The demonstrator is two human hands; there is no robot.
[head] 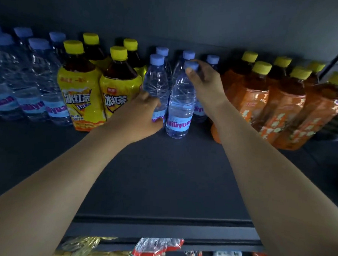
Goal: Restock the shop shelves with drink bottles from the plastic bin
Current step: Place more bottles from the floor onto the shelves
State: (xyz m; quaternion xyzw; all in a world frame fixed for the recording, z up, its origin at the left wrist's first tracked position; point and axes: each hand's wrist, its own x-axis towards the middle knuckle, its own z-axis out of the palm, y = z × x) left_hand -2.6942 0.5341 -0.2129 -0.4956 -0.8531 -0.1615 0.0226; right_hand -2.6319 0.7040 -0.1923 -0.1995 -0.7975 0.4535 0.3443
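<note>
Both my hands reach onto a dark shop shelf point(161, 176). My left hand point(143, 116) grips the lower body of a clear water bottle point(157, 82) with a pale blue cap. My right hand point(204, 80) holds the neck of a second water bottle point(180, 109), thumb against its cap; this bottle stands upright at the front of the middle group. More water bottles point(211, 60) stand behind these two. The plastic bin is out of view.
Left of my hands stand yellow iced tea bottles point(80, 88) and further water bottles point(35, 93). Orange-labelled tea bottles point(279, 106) fill the right side. Snack packets point(156, 244) lie on the shelf below the front edge point(159, 227).
</note>
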